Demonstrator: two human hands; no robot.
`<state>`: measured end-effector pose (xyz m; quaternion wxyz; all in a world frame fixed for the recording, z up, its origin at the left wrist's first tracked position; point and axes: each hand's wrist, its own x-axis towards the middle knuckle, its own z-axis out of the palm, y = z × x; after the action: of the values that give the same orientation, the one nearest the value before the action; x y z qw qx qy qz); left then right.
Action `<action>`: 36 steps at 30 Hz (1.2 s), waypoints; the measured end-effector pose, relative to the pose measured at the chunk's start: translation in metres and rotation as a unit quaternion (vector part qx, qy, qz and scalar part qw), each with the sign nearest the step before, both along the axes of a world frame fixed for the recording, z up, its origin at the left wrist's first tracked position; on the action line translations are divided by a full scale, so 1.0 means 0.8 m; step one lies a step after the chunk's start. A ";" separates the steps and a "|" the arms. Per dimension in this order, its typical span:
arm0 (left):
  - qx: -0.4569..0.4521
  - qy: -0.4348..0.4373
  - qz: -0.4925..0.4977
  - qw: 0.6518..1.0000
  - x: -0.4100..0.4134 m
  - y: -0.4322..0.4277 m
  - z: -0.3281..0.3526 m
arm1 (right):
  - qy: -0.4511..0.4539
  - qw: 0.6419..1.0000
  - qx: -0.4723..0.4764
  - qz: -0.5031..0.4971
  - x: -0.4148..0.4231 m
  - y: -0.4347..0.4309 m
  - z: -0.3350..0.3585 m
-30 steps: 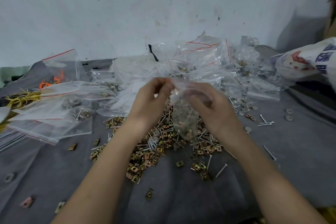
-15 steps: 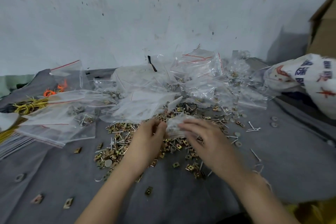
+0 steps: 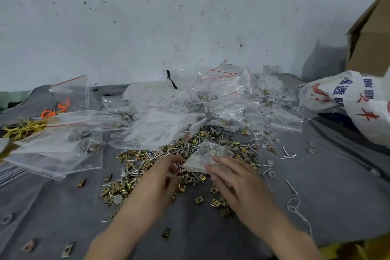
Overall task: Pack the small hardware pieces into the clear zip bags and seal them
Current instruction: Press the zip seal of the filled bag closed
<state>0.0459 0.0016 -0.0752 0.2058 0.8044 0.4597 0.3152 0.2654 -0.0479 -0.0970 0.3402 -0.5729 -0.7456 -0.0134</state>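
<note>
A small clear zip bag with washers and other small pieces inside lies on top of the loose hardware pile of brass clips, rivets and grey washers. My left hand pinches the bag's near left corner. My right hand holds the bag's near right edge, fingers laid over it and thumb below. Both hands are low, right over the pile.
Filled and empty clear zip bags are heaped behind the pile and at the left. Yellow and orange rubber bands lie far left. A printed white sack and a cardboard box stand at the right. Stray clips dot the grey cloth.
Both hands have come down from chest height with the small bag, which hung upright before and now rests on the hardware pile.
</note>
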 end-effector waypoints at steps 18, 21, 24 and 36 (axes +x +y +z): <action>0.134 -0.074 -0.038 0.987 0.037 0.008 0.017 | -0.022 0.994 0.097 -0.045 -0.008 0.010 0.030; 0.138 -0.086 -0.033 0.986 0.045 0.008 0.018 | 0.006 0.994 0.099 -0.043 -0.013 0.012 0.035; 0.137 -0.107 -0.036 0.984 0.047 0.008 0.019 | 0.036 0.994 0.093 -0.041 -0.012 0.012 0.037; 0.186 -0.111 -0.024 0.976 0.054 0.009 0.014 | 0.015 0.990 0.127 -0.064 -0.014 0.017 0.039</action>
<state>0.0891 0.0089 -0.0643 0.1098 0.7996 0.3477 0.4772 0.2545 -0.0341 -0.0658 0.4195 -0.5718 -0.6945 -0.1209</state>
